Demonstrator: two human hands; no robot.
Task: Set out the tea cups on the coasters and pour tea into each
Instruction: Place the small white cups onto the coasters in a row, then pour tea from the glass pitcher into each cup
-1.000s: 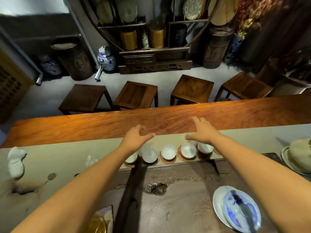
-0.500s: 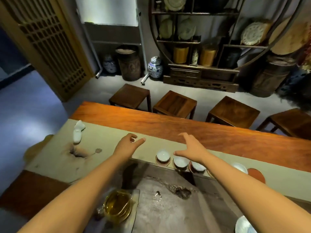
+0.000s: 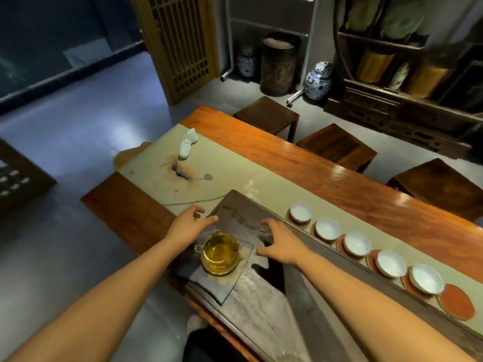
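**Where everything is sitting on your table**

You are looking down at a table running from centre frame to the lower right. A glass pitcher is sitting at lower centre on a tea tray, between your left hand and right hand. Five cups are lining up right of the tray, each on a coaster; a sixth coaster is lying bare at the lower-right end. Stools are standing behind the table.
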